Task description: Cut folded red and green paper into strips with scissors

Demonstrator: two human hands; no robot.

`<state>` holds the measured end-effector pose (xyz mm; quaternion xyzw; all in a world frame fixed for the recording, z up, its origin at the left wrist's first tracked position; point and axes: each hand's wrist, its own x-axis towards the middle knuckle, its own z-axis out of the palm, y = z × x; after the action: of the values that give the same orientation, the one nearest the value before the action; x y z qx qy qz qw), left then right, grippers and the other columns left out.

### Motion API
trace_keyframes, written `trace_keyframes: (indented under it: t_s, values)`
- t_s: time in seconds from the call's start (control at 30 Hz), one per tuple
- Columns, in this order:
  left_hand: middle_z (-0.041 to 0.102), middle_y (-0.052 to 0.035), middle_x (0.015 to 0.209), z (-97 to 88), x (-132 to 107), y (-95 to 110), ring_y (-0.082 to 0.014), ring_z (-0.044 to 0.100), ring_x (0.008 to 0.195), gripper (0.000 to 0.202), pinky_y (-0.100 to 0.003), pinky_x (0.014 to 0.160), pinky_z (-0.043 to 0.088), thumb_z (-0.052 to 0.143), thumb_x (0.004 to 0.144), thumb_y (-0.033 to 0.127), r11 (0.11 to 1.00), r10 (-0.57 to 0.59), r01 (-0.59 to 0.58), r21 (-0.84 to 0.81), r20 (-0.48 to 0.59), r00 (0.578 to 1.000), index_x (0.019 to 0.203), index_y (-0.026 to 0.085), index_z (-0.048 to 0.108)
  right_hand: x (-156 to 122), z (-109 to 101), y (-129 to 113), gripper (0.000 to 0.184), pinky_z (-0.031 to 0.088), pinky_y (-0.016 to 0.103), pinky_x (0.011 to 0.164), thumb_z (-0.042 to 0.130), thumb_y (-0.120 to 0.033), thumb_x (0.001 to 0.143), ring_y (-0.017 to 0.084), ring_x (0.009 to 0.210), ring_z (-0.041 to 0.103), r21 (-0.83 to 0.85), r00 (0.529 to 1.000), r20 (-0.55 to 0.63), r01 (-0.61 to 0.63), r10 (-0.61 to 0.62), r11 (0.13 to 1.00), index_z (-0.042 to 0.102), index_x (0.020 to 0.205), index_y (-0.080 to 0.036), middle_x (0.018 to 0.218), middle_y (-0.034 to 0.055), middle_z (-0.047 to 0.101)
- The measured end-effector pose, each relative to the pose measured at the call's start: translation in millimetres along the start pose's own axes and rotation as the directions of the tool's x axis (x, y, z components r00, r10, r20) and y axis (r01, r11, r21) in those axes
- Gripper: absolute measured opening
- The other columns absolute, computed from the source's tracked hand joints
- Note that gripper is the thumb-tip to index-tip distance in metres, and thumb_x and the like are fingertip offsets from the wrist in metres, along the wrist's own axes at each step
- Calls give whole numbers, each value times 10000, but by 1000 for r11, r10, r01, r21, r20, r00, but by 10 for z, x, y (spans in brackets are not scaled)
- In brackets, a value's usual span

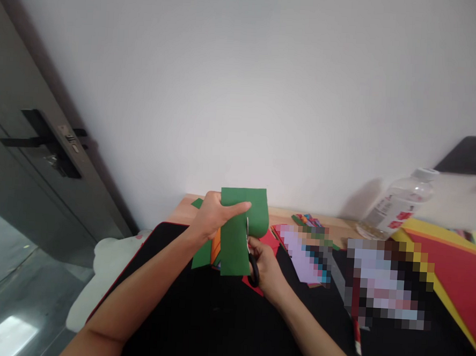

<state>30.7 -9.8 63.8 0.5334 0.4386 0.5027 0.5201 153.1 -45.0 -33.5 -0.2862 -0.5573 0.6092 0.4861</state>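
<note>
A sheet of green paper (235, 253) is held up over the table, partly cut, its right part curling back. My left hand (215, 214) pinches the sheet at its upper left, thumb across the front and the other fingers hidden behind. My right hand (265, 265) grips a pair of scissors (253, 270) with black handles. The blades stand upright against the paper, along the cut. Behind and below the sheet lie more green paper (202, 255), a piece of orange paper (215, 246) and some red paper (272, 242).
A black mat (213, 327) with a red edge covers much of the wooden table (185, 209). To the right are a purple sheet (297, 257), a red pencil (356, 335), a clear bottle (401, 204) and red and yellow sheets (454, 266). A door (36, 106) stands at left.
</note>
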Motion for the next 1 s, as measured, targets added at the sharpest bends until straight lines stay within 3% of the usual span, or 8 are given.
trace_keyframes:
  t_s: [0.2,1.0]
  values:
    - [618,-14,583,16,-25,-24,-119,565,506,242,-244,481,479,782,575,298,999,6,-6,42,15,1000,567,138,600,-6,29,-52,392,532,289,565,797,-357,578,231,711,663,25,999,4,46,-47,999,604,889,-219,676,13,672]
    - [625,-9,599,12,-35,-28,-114,570,514,232,-243,491,498,781,587,305,998,26,-25,59,-10,1000,589,141,617,-4,41,-24,369,547,292,528,829,-285,521,234,656,681,107,999,-39,5,-1,994,626,817,-200,638,4,689]
